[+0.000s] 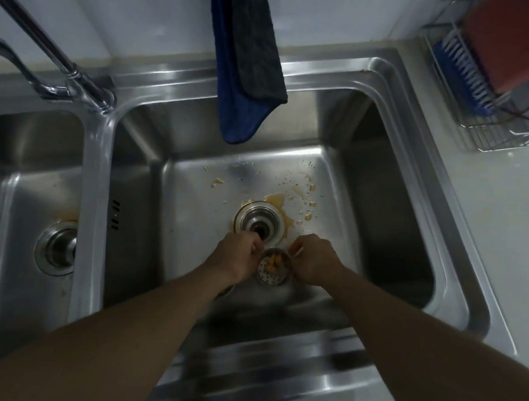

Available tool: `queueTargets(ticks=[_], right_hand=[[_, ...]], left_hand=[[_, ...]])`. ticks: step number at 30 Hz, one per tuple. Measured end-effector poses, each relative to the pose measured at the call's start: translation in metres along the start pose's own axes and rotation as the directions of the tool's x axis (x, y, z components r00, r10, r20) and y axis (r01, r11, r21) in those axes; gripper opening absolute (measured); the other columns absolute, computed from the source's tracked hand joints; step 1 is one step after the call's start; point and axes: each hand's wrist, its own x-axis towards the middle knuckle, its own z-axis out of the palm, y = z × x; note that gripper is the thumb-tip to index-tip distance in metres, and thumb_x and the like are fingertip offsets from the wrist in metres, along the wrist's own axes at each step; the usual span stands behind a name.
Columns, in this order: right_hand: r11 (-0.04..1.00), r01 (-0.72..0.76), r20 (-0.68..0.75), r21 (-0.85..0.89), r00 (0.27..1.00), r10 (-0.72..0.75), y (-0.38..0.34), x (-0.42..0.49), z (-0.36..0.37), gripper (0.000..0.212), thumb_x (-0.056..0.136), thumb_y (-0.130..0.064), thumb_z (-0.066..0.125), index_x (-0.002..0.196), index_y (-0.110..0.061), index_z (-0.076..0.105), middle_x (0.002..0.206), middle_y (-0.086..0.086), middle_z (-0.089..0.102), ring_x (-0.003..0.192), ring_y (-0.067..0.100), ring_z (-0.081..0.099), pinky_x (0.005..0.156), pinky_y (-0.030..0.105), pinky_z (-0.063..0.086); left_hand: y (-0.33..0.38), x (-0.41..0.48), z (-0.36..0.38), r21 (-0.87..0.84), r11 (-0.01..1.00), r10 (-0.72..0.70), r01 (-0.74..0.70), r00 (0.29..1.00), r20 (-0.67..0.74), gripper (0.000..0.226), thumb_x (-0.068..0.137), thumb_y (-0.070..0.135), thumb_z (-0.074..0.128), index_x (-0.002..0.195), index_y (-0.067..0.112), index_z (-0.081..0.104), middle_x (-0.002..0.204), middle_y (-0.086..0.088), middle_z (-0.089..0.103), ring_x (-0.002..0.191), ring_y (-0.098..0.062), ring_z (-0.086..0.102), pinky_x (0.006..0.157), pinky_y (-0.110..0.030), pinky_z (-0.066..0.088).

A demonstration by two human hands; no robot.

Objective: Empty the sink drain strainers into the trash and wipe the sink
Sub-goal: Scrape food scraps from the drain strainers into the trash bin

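Note:
A small metal drain strainer (pixel 272 270) with yellow food scraps in it hangs just above the floor of the right basin (pixel 368 232). My left hand (pixel 237 256) grips its left rim and my right hand (pixel 314 259) grips its right rim. Behind it the open drain hole (pixel 259 223) is ringed by a yellowish stain, with crumbs and smears scattered further back. The left basin (pixel 10 191) still has its drain fitting (pixel 56 247) in place.
A blue and a grey cloth (pixel 246 56) hang from above over the back of the right basin. The tap (pixel 56 77) stands at the back left. A wire rack (pixel 502 72) with a blue brush and a red item sits on the counter at the right.

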Motion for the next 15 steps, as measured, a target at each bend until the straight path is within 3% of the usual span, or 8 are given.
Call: queueTargets(ticks=[6, 12, 15], right_hand=[[0.998, 0.016, 0.071, -0.059, 0.997, -0.011, 0.010, -0.004, 0.007, 0.026, 0.090, -0.022, 0.071, 0.114, -0.014, 0.065, 0.116, 0.009, 0.064, 0.103, 0.024, 0.061, 0.083, 0.029, 0.050], [0.999, 0.024, 0.106, -0.045, 0.994, -0.019, 0.015, -0.010, 0.002, 0.043, 0.087, -0.032, 0.073, 0.125, -0.015, 0.059, 0.125, 0.009, 0.060, 0.112, 0.025, 0.058, 0.092, 0.033, 0.049], [0.999, 0.039, 0.054, -0.008, 0.998, -0.038, 0.018, -0.017, -0.010, 0.048, 0.089, -0.035, 0.070, 0.132, -0.018, 0.054, 0.129, 0.006, 0.059, 0.113, 0.024, 0.058, 0.097, 0.035, 0.049]], left_hand=[[-0.003, -0.007, 0.015, 0.105, 0.994, 0.007, -0.010, 1.000, 0.030, 0.015, 0.098, 0.015, 0.058, 0.111, 0.014, 0.064, 0.111, -0.008, 0.069, 0.102, -0.022, 0.065, 0.087, -0.034, 0.053], [0.001, -0.013, 0.009, 0.123, 0.992, 0.036, -0.041, 0.999, 0.041, 0.018, 0.098, 0.021, 0.058, 0.114, 0.016, 0.066, 0.115, -0.006, 0.069, 0.107, -0.022, 0.064, 0.095, -0.039, 0.054], [0.008, -0.019, 0.000, 0.168, 0.981, 0.098, -0.099, 0.995, 0.014, 0.028, 0.097, 0.024, 0.060, 0.125, 0.020, 0.062, 0.126, -0.004, 0.065, 0.115, -0.023, 0.062, 0.098, -0.041, 0.053]])
